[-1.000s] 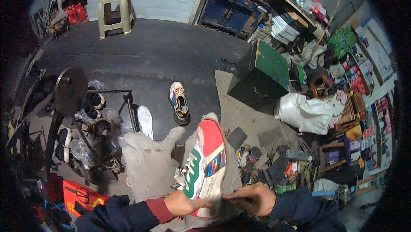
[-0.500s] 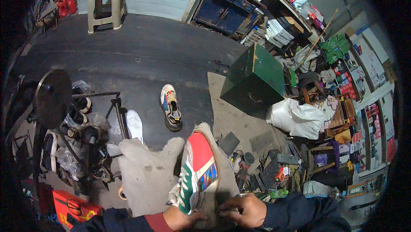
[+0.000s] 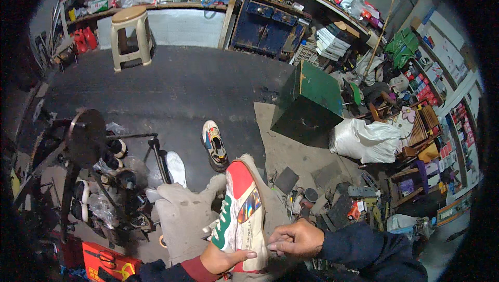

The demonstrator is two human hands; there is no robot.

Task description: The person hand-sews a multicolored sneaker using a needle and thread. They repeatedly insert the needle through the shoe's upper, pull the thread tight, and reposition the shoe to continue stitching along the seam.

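Observation:
A sneaker in white, red and green with a shiny iridescent patch lies lengthwise over my lap, red part pointing away. My left hand is closed around its near end, thumb across the side. Just right of the shoe, my right hand has its fingers curled and pinched together by the sole edge. Whatever is between those fingertips is too small to make out. Beneath the shoe is a grey cloth covering my legs. A similar multicoloured sneaker rests on the dark floor mat ahead.
Left stands a black metal stand beside several shoes. A white insole lies near it. At lower left sits a red bag. Ahead right is a green box beside a white sack; tools litter the floor nearby. A stool stands far back.
The view has tilted up. My left hand has come up the shoe and its thumb now lies over the side. The shoe shows more of its near end, with my right hand nearer its edge.

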